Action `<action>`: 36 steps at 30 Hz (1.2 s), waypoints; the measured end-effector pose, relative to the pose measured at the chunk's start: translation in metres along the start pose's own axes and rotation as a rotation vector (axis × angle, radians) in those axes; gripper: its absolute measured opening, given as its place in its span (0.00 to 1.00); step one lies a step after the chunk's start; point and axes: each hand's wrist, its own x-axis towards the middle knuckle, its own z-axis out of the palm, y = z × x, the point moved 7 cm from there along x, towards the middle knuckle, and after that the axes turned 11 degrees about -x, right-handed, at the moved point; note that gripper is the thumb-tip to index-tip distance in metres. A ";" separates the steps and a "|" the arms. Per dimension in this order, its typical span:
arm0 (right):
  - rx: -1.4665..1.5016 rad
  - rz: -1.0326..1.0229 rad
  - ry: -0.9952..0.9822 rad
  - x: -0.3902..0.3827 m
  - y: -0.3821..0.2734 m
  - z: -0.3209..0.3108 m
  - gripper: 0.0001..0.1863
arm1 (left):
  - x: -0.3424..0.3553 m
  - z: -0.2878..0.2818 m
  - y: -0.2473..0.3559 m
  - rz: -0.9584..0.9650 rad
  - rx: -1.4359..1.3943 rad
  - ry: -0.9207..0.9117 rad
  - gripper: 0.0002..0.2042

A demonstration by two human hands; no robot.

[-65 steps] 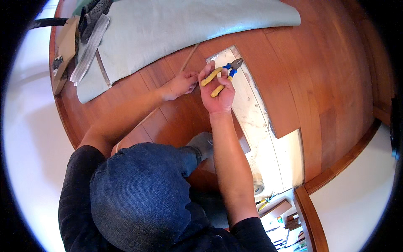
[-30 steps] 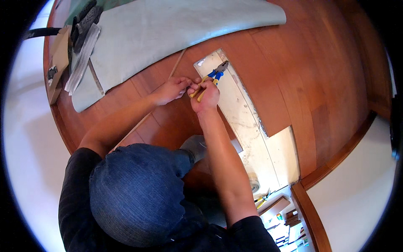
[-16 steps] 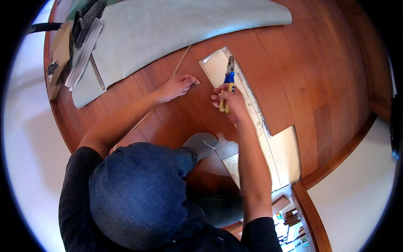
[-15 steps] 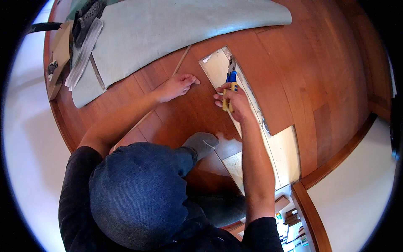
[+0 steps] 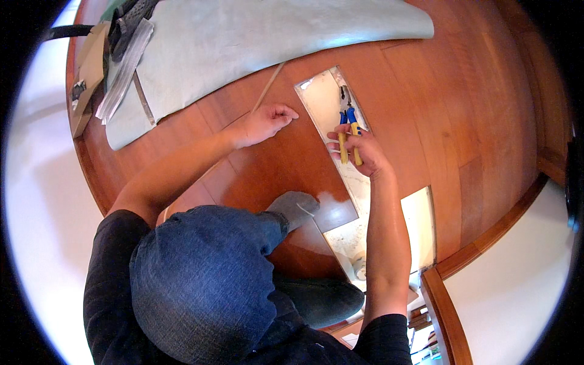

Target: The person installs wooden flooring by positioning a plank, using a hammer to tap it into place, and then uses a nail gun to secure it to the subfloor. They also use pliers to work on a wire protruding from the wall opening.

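My right hand is closed round a pair of pliers with blue and yellow handles. The handles are spread and the jaws stand a little apart, pointing away from me. Beneath them runs a long gap in the reddish wood floor, showing a pale subfloor. Left of the gap, low over the boards, my left hand is closed with thumb and fingertips together. Whatever its fingers hold, if anything, is too small to make out.
A pale green sheet covers the far floor. On its left lie a crumpled light strip, a dark shoe-like thing and a cardboard piece. A round object rests in the near part of the gap. A wooden door frame stands near right.
My right hand has moved right with the pliers, and their handles and jaws have spread wider. My left hand has shifted slightly right, still closed. The round object in the gap has come into sight.
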 end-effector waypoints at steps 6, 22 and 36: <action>0.022 0.011 -0.005 0.001 0.007 -0.004 0.24 | -0.001 0.005 0.014 0.052 0.219 -0.020 0.12; 0.146 0.033 0.033 0.007 0.001 -0.005 0.15 | -0.004 0.004 0.015 0.050 0.250 -0.008 0.12; -0.022 -0.037 0.184 0.015 0.014 0.010 0.08 | -0.002 -0.001 0.009 0.006 0.192 0.001 0.11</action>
